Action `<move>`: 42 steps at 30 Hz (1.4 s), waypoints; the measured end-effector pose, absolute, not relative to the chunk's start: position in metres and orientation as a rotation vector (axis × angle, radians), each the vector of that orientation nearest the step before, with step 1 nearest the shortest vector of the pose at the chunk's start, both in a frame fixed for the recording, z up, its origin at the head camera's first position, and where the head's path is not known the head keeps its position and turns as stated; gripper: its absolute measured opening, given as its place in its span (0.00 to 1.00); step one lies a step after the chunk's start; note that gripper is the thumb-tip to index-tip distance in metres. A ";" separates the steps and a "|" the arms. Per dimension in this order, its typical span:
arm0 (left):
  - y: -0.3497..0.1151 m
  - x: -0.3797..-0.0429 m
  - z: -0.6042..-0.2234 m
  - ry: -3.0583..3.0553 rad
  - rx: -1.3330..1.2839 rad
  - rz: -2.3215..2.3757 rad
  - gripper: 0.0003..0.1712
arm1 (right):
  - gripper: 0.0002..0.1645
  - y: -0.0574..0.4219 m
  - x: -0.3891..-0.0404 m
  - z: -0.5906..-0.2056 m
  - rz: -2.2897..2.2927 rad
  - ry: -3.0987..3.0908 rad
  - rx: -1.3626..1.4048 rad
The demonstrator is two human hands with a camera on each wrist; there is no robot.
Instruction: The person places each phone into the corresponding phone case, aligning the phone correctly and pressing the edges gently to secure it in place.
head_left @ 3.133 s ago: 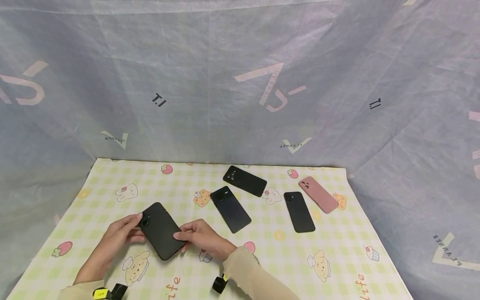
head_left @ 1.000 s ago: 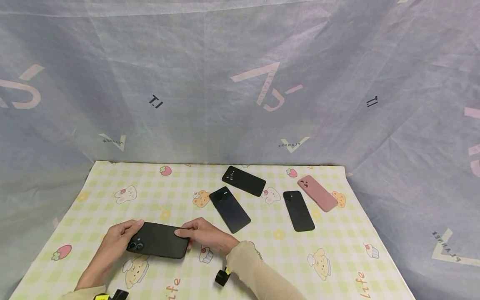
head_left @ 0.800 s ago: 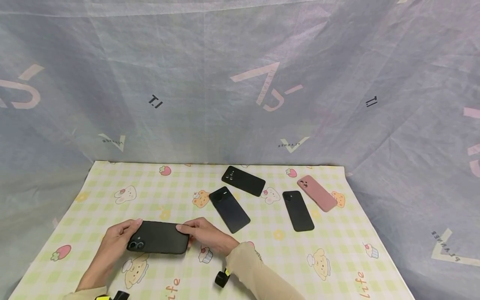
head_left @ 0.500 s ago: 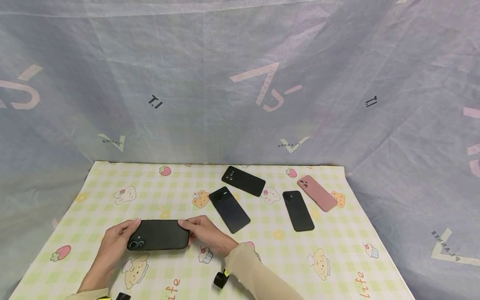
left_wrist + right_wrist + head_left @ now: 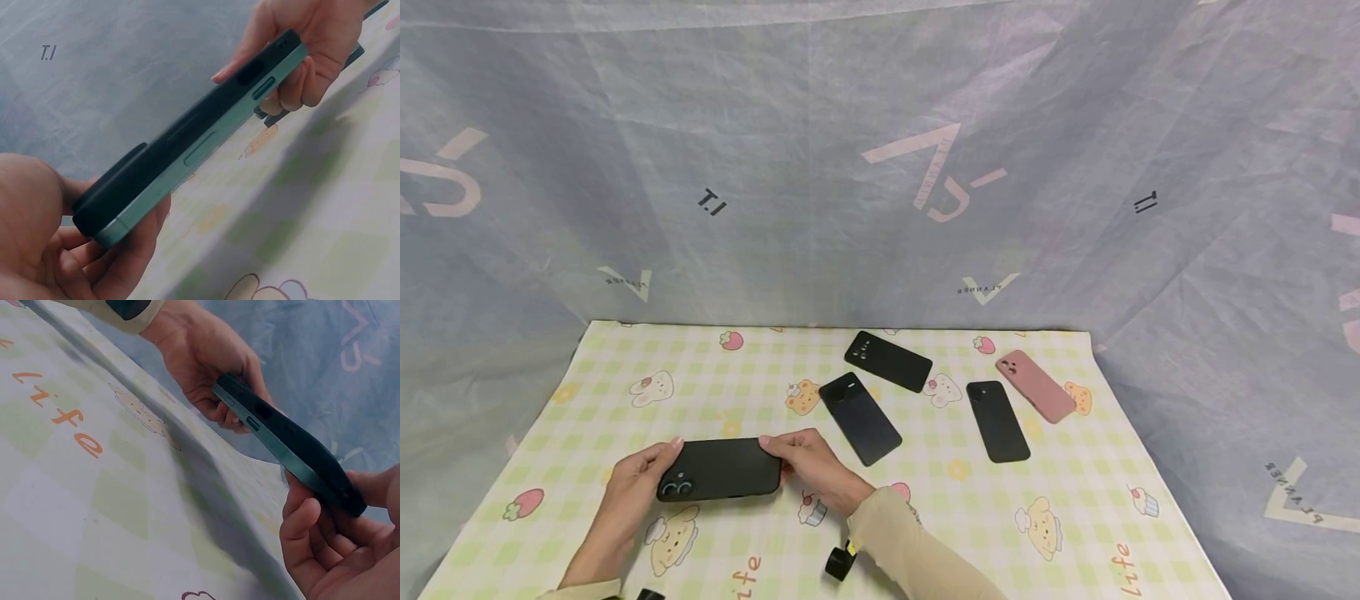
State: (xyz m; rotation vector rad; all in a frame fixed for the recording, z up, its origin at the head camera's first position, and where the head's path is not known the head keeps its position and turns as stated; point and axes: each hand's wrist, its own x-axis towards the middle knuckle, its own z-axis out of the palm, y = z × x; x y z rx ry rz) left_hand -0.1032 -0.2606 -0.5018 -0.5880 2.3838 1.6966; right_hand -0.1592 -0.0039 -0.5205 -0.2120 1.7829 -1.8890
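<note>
Just above the cloth, both hands hold a phone point(image 5: 206, 153) and a black phone case point(image 5: 726, 469), stacked and lying sideways. Two camera rings show at the case's left end in the head view. From the wrist views, the phone's teal edge with its buttons sticks out below the case, so the case does not cover that side. My left hand point(image 5: 631, 487) grips the camera end, thumb on top and fingers underneath. At the other end my right hand point(image 5: 816, 468) pinches the pair between thumb and fingers. The phone's screen side is hidden in the head view.
Right of the hands lie a dark phone point(image 5: 861, 419), a black case point(image 5: 889, 362) with several camera holes, another black case or phone point(image 5: 998, 422) and a pink case point(image 5: 1036, 386). A checked cloth point(image 5: 955, 525) covers the table; grey fabric point(image 5: 820, 167) hangs behind.
Over three seconds the hands have turned the phone and case from slanted to sideways, camera end at lower left. Lately the pair has tilted slightly, with both hands keeping their grip.
</note>
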 end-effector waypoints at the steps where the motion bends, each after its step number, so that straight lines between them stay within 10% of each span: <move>1: -0.261 -0.103 -0.502 2.378 -0.586 1.698 0.40 | 0.21 -0.004 -0.159 -0.521 -1.891 1.779 -0.213; 42: -0.268 -0.080 -0.507 2.049 -0.304 1.926 0.40 | 0.19 -0.002 -0.165 -0.518 -1.970 1.867 -0.172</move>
